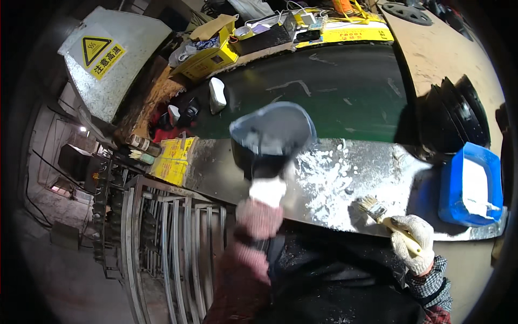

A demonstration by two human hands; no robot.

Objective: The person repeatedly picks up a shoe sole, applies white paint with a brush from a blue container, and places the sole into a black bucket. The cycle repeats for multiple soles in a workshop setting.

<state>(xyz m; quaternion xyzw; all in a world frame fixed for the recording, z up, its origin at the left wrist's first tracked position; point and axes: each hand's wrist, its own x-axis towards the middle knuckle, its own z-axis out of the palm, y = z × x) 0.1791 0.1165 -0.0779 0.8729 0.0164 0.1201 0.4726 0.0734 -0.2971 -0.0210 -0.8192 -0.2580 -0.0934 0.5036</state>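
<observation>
My left hand (260,218), in a pinkish knit glove, is closed around the narrow white end below a dark grey hollow piece (272,132) with a wide, scoop-like rim. Motion smears both, and I cannot tell exactly what the piece is. It is held up over the metal worktop (210,164). At the right, my right hand (414,243), in a white knit glove, grips a paintbrush (402,231) by its yellowish handle. The bristles point up and left, over white smears on the worktop. Right of the brush stands a blue tub (454,186) holding something white.
A dark green belt (345,81) runs behind the worktop, with a white shoe-shaped piece (217,95) on it. Black curved pieces (453,116) are stacked at right. Yellow boxes (208,60) stand at the back. A metal rack (175,237) is at lower left, below a metal hood (116,59).
</observation>
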